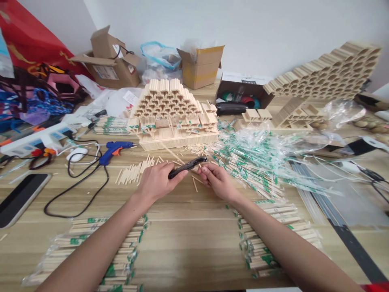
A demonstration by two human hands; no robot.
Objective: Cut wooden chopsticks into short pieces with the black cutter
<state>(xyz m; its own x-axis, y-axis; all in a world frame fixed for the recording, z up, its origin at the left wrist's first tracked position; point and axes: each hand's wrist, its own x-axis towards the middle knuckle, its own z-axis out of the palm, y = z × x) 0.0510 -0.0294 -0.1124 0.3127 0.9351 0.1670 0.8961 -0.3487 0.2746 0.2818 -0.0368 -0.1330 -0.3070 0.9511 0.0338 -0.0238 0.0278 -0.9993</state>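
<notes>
My left hand (157, 178) is wrapped around black-handled pliers (186, 166), their jaws pointing right. At the jaws, my right hand (216, 179) pinches a short wooden stick (199, 166); most of it is hidden by the fingers. Beneath and beside the hands lie loose cut sticks (133, 172) on the wooden table (188, 243). Just behind stands a model built of stacked sticks (170, 107), with rows of hollow cells above a flat base (179, 140).
Wrapped chopsticks (273, 239) lie under both forearms. A blue glue gun (114, 152) with a looping cord and a phone (22, 198) are at left. Empty wrappers (258, 146) heap at right, before a larger stick structure (328, 75). Cardboard boxes (200, 67) line the wall.
</notes>
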